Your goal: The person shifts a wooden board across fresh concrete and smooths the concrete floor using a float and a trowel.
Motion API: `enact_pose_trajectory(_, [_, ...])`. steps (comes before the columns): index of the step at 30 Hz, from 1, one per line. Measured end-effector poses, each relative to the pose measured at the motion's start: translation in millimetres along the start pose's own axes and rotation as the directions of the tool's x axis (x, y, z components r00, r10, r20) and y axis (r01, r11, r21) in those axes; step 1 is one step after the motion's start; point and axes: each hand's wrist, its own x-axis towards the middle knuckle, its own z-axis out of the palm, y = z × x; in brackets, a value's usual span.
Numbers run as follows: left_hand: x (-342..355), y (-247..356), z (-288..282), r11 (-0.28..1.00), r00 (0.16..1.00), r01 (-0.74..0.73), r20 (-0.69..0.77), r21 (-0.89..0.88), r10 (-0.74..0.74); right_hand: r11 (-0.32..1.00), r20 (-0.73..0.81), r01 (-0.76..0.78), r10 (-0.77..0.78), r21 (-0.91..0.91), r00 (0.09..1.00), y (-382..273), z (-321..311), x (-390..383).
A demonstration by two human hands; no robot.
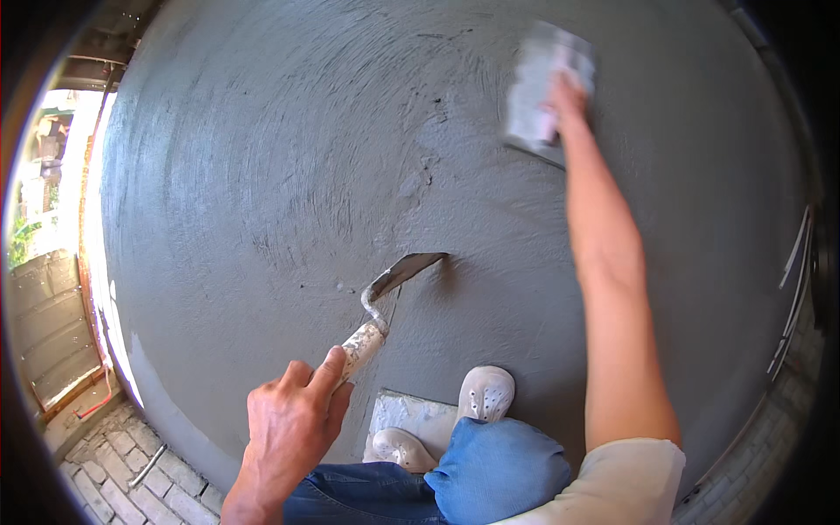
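At the far left, rough grey paving bricks (144, 472) lie in rows, one thin rod (147, 466) across them. Next spreads the grey cement surface (262, 192), damp-looking, combed with curved streaks and marked by small crumbly ridges near the middle. The left hand (293, 411) is wrapped around the pale, cement-flecked handle of one trowel (404, 273); its dark, narrow blade, on a bent neck, is tilted over the cement, its tip at or just above it. Below, two pale perforated shoes (487, 394) rest on or beside one flat, cement-smeared board (418, 418). Farther right, the right hand (569, 94) is clamped on one flat rectangular float (532, 96), pale grey and motion-blurred, over the upper part of the cement.
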Motion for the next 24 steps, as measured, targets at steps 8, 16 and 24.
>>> enact_pose_trajectory(8, [-5,-13,-3,0.996,0.999,-0.042,-0.016,0.073,0.043,0.847,0.834,0.511,-0.173,-0.145,0.524,37,-32,-167])
enact_pose_trajectory(16, [-5,-8,1,0.996,0.998,-0.069,-0.010,0.048,0.069,0.977,-0.064,0.076,-0.090,-0.198,0.994,2,-36,-11])
enact_pose_trajectory(24, [-16,-15,-29,1.000,1.000,-0.001,-0.011,-0.025,0.001,0.857,0.774,0.491,-0.202,-0.157,0.600,-8,65,-116])
